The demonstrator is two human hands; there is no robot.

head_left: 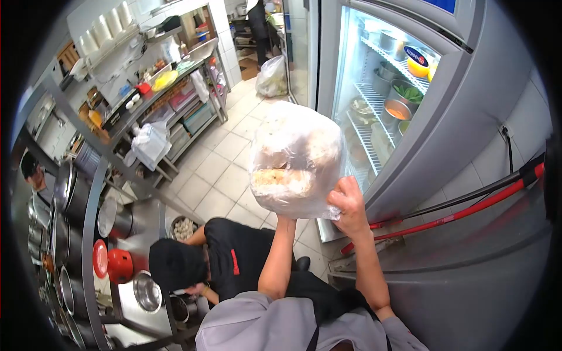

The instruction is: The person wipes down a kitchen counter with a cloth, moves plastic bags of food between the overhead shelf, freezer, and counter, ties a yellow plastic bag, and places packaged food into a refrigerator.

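A clear plastic bag (298, 155) of pale, lightly browned food is raised in front of me. Its contents look like bread, but the glare on the plastic hides the exact kind. My right hand (348, 205) is closed in a fist on the gathered lower right corner of the bag. My left hand (286, 220) holds the bag from beneath; only the wrist end shows, and its fingers are hidden by the bag. Just beyond the bag on the right is the lit glass-door fridge (366, 105), with metal containers and vegetables on wire shelves.
A co-worker in black (234, 257) crouches close on my left, beside a steel shelf with a metal bowl (147, 291) and pots. Red and black poles (456, 213) cross at right. Further off are a steel counter (158, 88) and a white bag (272, 76) on the tiled floor.
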